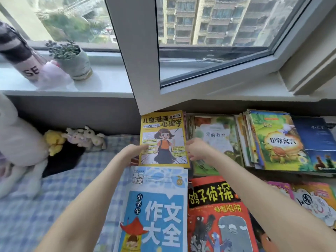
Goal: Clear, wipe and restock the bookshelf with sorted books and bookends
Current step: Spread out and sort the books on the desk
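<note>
**Yellow book** (163, 139): thin paperback with a glossy cover, lying flat on other books on the bed (54, 197).

**Hold:** the left hand (135, 151) pinches its left edge and the right hand (197, 150) grips its right edge; the fingers are partly hidden.

**Handling:** probably light, bendy and slippery. Best taken by both long edges and kept level.

**Neighbours:** the blue book (154, 215) lies just nearer than the yellow book, and the green book (216, 140) just to its right.
</note>
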Demonstrator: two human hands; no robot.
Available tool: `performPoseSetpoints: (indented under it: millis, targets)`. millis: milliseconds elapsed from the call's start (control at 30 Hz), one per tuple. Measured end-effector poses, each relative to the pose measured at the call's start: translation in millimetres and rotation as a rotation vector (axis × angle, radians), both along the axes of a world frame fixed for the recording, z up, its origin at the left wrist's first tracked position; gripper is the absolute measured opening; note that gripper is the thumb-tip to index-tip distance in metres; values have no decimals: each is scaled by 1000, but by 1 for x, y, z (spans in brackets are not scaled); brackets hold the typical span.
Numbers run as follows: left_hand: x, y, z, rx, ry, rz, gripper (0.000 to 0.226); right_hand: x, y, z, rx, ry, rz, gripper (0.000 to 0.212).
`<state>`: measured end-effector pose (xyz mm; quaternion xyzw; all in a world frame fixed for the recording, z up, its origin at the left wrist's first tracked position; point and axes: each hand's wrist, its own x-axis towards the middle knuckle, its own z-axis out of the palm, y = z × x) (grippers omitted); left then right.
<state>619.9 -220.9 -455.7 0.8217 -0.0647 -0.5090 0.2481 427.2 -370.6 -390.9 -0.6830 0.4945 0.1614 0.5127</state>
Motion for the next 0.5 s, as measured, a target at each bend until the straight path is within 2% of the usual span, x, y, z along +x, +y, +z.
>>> performPoseSetpoints:
  millis: [67,133,267,400,500]
  targets:
    - [-2,1,0,-38,65,45,72,-5,7,2,16,6,-34,42]
    - [-2,2,-1,-86,138,50,66,-13,9,6,46,-25,-119,43]
    - [5,-2,-18,-133,235,45,79,-38,12,23,24,-82,-279,42]
    - [-3,-14,-5,-163,213,93,36,-64,17,35,-36,-109,-341,38]
    - [-11,-21,-1,-151,231,109,25,-81,23,46,-52,-133,-401,34]
